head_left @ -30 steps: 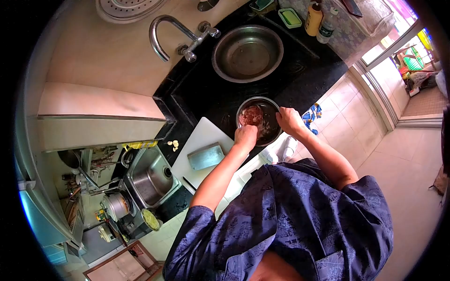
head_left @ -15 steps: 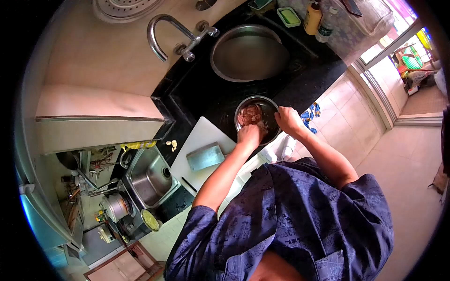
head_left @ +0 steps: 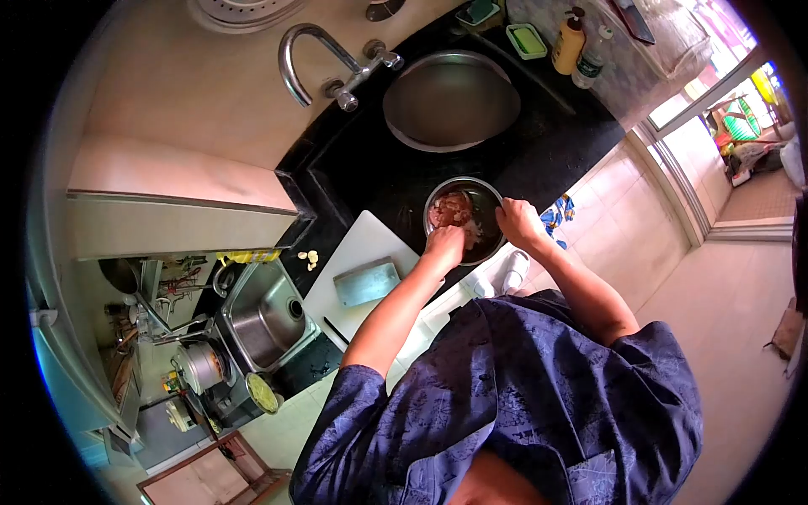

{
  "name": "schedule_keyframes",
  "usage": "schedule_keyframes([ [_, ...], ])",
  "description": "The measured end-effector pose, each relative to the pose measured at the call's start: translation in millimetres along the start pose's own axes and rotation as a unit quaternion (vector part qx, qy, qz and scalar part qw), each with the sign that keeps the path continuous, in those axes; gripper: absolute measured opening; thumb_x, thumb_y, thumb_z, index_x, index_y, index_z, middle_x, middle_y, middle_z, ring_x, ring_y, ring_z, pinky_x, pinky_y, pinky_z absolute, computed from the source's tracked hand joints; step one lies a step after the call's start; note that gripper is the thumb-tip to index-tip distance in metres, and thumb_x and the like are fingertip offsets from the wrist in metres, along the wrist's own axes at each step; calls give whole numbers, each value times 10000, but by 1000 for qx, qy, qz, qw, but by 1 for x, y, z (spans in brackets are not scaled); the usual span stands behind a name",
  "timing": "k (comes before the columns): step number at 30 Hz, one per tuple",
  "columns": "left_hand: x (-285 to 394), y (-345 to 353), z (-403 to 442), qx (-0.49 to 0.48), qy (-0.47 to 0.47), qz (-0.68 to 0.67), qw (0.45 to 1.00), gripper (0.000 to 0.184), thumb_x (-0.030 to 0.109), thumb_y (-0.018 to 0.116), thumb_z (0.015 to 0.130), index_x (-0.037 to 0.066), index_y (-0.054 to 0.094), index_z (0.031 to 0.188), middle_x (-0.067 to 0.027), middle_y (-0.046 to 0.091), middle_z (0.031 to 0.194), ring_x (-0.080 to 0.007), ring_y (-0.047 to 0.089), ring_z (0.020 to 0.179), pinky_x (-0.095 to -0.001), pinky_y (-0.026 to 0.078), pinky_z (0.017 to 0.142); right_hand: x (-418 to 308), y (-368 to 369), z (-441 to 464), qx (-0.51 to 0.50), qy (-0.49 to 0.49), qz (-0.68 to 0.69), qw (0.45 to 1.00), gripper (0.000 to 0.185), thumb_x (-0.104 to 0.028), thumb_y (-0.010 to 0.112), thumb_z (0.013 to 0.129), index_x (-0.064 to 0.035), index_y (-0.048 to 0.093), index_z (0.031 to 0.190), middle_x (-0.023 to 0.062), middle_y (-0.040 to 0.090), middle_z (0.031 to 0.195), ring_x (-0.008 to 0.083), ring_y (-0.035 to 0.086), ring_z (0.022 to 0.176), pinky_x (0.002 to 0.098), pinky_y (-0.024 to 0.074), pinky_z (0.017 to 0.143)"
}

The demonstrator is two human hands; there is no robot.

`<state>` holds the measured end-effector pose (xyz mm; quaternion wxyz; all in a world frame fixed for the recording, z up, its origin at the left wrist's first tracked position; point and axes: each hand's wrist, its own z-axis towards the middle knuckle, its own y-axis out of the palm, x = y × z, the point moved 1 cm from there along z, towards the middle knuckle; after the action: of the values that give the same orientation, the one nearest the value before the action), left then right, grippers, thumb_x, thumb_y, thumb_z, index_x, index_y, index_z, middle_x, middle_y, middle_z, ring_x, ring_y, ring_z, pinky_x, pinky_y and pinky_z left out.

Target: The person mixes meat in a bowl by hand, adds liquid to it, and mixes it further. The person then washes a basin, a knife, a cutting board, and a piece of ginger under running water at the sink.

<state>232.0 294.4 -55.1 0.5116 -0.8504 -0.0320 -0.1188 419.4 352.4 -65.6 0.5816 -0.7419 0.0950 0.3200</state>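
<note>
A steel bowl [head_left: 491,252] stands near the front edge of the black counter, with pieces of raw meat [head_left: 450,208] gathered on its left side. My left hand [head_left: 446,246] reaches into the bowl, its fingers curled down at the meat and their tips hidden. On the right, my right hand [head_left: 520,222] grips the bowl's rim. Left of the bowl lies a white cutting board [head_left: 364,238]. A cleaver [head_left: 368,284] rests flat on that board, partly behind my left forearm.
A large steel basin [head_left: 452,101] sits behind the bowl, beside the faucet [head_left: 320,63]. Garlic cloves [head_left: 309,257] lie left of the board, near a steel sink [head_left: 265,320]. Bottles [head_left: 569,42] and a soap dish [head_left: 527,40] stand at the back right.
The view has shifted slightly. My left hand stays in the bowl at the meat with a small change of position; my right hand keeps its grip on the rim.
</note>
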Motion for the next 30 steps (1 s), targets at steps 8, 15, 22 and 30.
schedule_keyframes([
  [8, -3, 38, 2, 112, 10, -47, 993, 120, 50, 605, 756, -16, 704, 773, -222, 700, 841, -368, 700, 848, -456, 566, 732, -4, -7, 2, 3, -16, -10, 1000, 309, -242, 512, 941, 19, 596, 799, 263, 653, 778, 433, 660, 752, 502, 545, 693],
  [15, -1, 2, -7, 204, -61, -101, 972, 250, 15, 531, 858, 17, 542, 1107, -224, 629, 1045, -390, 652, 940, -479, 541, 765, -6, -7, 6, -4, -20, -17, 1000, 316, -249, 516, 938, 21, 603, 800, 276, 648, 787, 446, 655, 771, 519, 533, 709],
  [22, -9, 22, -9, 206, 33, -58, 976, 193, 9, 558, 825, -24, 547, 1015, -213, 638, 990, -350, 666, 922, -435, 561, 757, -16, -10, 10, -14, -33, -33, 999, 317, -241, 513, 936, 32, 618, 814, 284, 646, 792, 451, 652, 778, 522, 533, 720],
  [30, -10, 26, -7, 193, 24, -50, 980, 130, 32, 596, 793, -8, 619, 914, -213, 684, 752, -339, 709, 745, -438, 577, 645, -27, -11, 15, -21, -41, -31, 998, 314, -243, 521, 925, 35, 621, 820, 291, 646, 815, 463, 645, 812, 527, 531, 738],
])
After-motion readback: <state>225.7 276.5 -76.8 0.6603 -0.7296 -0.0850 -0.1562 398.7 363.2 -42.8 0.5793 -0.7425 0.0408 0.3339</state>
